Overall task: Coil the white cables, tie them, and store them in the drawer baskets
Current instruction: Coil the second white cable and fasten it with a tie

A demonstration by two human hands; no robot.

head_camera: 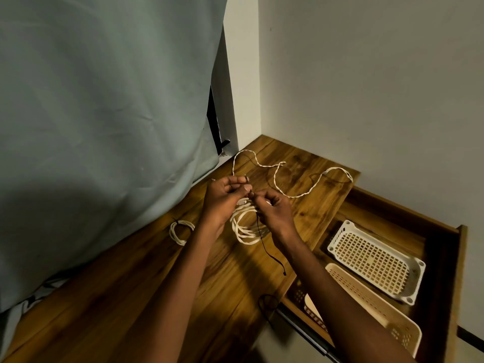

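Note:
A coil of white cable (245, 229) hangs between my hands above the wooden table (146, 279). My left hand (222, 197) grips the top of the coil. My right hand (275, 210) pinches a thin black tie (264, 244) at the coil's top; the tie's loose end dangles down to the table. A small tied white coil (180, 231) lies on the table to the left. A twisted white cable (288, 179) lies uncoiled at the back of the table. In the open drawer (440, 244) sit a white basket (377, 260) and a beige basket (374, 307).
A grey-green curtain (104, 113) hangs along the table's left side. White walls close the corner behind. Another black tie (267, 302) lies looped at the table's front edge, near the drawer.

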